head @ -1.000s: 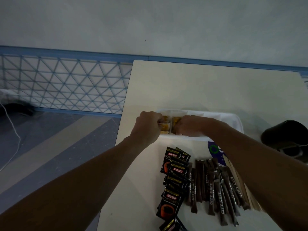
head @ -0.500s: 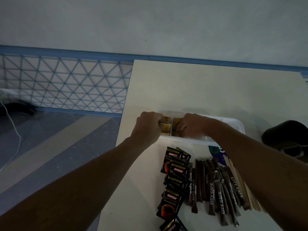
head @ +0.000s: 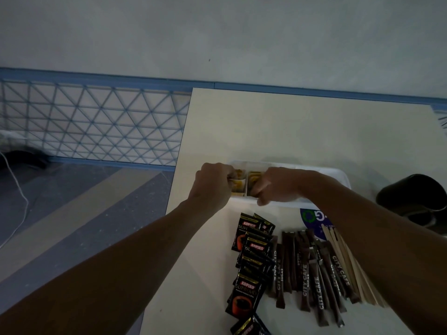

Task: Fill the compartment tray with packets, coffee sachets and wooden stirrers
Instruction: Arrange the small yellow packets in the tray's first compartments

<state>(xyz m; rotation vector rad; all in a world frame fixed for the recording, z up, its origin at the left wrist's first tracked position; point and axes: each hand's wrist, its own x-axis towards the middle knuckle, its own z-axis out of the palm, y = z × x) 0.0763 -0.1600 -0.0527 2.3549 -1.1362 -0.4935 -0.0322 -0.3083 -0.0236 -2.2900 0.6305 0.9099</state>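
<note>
A white compartment tray (head: 336, 174) lies across the middle of the table. Yellow packets (head: 239, 183) stand in its two left compartments. My left hand (head: 211, 184) is at the tray's left end, fingers pinched on the yellow packets in the leftmost compartment. My right hand (head: 278, 186) is curled over the packets in the second compartment and hides part of them. Nearer to me lie black Kopiko coffee sachets (head: 251, 259), brown City Cafe sugar sticks (head: 307, 274) and wooden stirrers (head: 348, 262), partly under my right forearm.
A black container (head: 416, 199) stands at the table's right edge. A blue-and-green printed sheet (head: 312, 218) lies under the tray's front. The table's left edge (head: 179, 165) drops to the floor, where a white cable (head: 17, 189) runs. Bare tabletop (head: 302, 126) lies beyond the tray.
Both hands have stayed at the tray's left compartments, shifting slightly on the yellow packets; my right hand has closed more over the second compartment.
</note>
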